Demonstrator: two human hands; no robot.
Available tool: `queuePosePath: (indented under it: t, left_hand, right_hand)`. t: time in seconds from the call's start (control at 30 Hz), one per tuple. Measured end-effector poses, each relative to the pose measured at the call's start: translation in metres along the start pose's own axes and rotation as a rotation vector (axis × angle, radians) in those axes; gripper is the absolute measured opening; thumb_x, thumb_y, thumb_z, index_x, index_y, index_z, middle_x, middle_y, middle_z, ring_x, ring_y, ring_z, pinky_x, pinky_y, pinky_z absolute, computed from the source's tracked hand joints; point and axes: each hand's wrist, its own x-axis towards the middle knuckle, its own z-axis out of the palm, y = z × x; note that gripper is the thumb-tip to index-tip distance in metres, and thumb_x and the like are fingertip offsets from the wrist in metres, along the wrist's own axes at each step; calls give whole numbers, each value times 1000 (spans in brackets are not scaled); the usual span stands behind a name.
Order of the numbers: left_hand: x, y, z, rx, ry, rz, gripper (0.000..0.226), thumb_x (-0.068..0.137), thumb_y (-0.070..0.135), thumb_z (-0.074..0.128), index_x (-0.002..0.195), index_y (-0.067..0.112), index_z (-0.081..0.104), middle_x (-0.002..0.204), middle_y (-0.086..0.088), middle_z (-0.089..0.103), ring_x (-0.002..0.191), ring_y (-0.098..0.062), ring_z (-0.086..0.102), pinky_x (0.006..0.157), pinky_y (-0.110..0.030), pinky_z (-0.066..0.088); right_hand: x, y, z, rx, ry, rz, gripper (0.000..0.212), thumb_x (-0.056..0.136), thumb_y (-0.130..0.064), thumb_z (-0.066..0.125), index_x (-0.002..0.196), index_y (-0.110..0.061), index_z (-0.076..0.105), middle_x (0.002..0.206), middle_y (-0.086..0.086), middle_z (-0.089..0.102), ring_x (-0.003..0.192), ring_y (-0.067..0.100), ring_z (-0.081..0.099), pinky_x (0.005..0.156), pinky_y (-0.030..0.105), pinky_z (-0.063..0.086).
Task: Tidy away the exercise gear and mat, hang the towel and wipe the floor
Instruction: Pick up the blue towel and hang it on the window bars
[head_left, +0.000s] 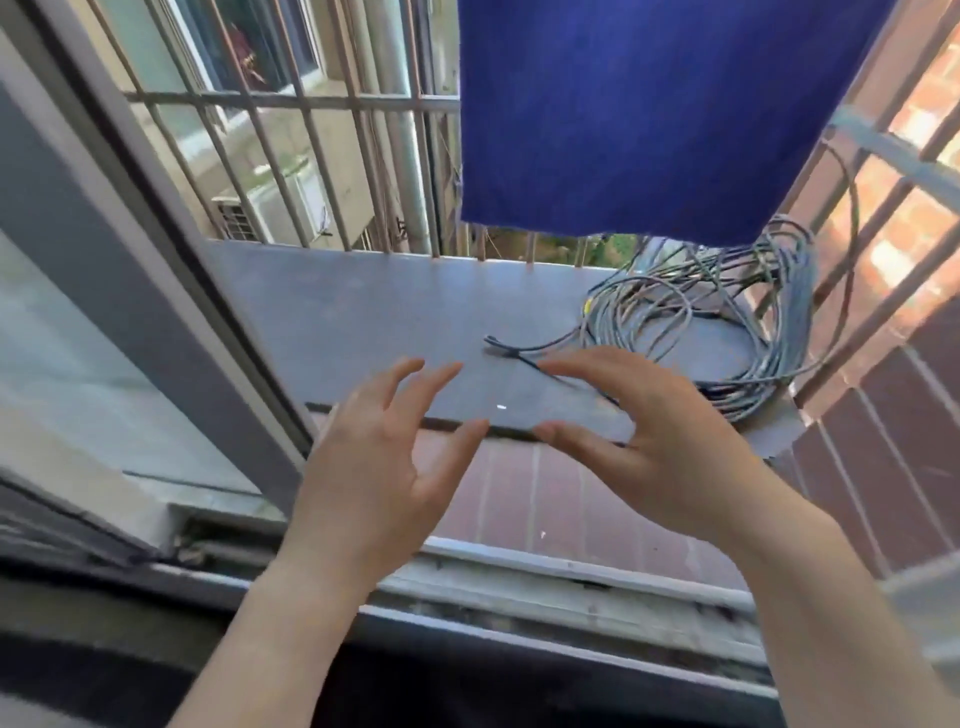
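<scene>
Left hand (382, 462) and right hand (649, 441): fingers spread, loosely bent, holding nothing, palms facing over grey ledge (374, 306). Dark blue cloth towel (649, 114) hung above, apart from both, near coiled grey cable (727, 322)

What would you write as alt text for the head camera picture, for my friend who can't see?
The left hand and the right hand reach out of an open window, fingers spread, holding nothing. Above them hangs a blue towel before the metal bars, and a coil of grey cable lies on the ledge below it.
</scene>
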Motion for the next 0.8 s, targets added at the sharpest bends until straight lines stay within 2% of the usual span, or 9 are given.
queuePosePath:
  t: [0.17, 0.27, 0.37, 0.47, 0.57, 0.63, 0.73, 0.8]
  left_hand:
    - [-32, 2, -5, 59, 53, -143, 56, 83, 66, 34, 131, 39, 44, 138, 10, 43, 127, -11, 40, 102, -41, 39]
    - [-49, 11, -9, 67, 114, -241, 53, 84, 64, 38, 131, 39, 44, 135, 14, 44, 125, -9, 42, 100, -39, 41]
    - [-68, 23, -9, 99, 166, -306, 52, 83, 65, 38, 127, 38, 47, 130, 17, 46, 119, -7, 45, 97, -35, 41]
    - [-91, 34, -5, 118, 193, -414, 55, 82, 66, 36, 128, 37, 48, 129, 17, 46, 121, -8, 44, 100, -41, 42]
    - [-117, 46, -2, 143, 183, -500, 57, 81, 68, 34, 127, 38, 48, 129, 17, 46, 121, -9, 44, 99, -45, 42]
    - [-136, 54, -2, 164, 171, -553, 57, 80, 69, 33, 127, 39, 48, 129, 19, 46, 107, -11, 50, 98, -46, 42]
    - [-157, 64, -3, 169, 196, -644, 56, 79, 69, 33, 126, 43, 46, 127, 25, 44, 89, -10, 51, 90, -49, 46]
    - [-167, 68, -2, 167, 223, -671, 55, 79, 69, 34, 126, 42, 47, 126, 26, 43, 98, -7, 51, 87, -47, 48]
  right_hand:
    - [2, -7, 5, 22, -132, -102, 57, 81, -66, 47, 127, -33, 52, 125, -16, 53, 117, 0, 45, 96, 14, 31]
    - [10, -12, 7, 79, -213, -167, 55, 81, -63, 47, 127, -33, 51, 125, -17, 52, 116, -1, 44, 92, 7, 28]
    - [6, -12, 11, 148, -260, -243, 54, 82, -63, 49, 125, -31, 53, 121, -17, 54, 113, -1, 47, 92, 12, 35]
    - [-5, -9, 22, 196, -325, -316, 58, 81, -67, 46, 125, -30, 54, 121, -16, 54, 113, 1, 50, 95, 23, 41]
    - [-16, -10, 33, 236, -400, -358, 57, 81, -65, 50, 125, -28, 55, 123, -13, 55, 109, 2, 52, 85, 19, 41]
    - [-23, -14, 38, 256, -459, -379, 54, 82, -60, 52, 125, -27, 55, 124, -13, 54, 107, 2, 52, 79, 17, 41]
    - [-32, -21, 42, 268, -524, -426, 50, 84, -57, 53, 125, -29, 55, 123, -14, 54, 111, 2, 50, 89, 18, 40]
    - [-37, -25, 45, 260, -544, -458, 51, 84, -58, 53, 125, -29, 54, 123, -16, 53, 112, -1, 47, 91, 10, 34]
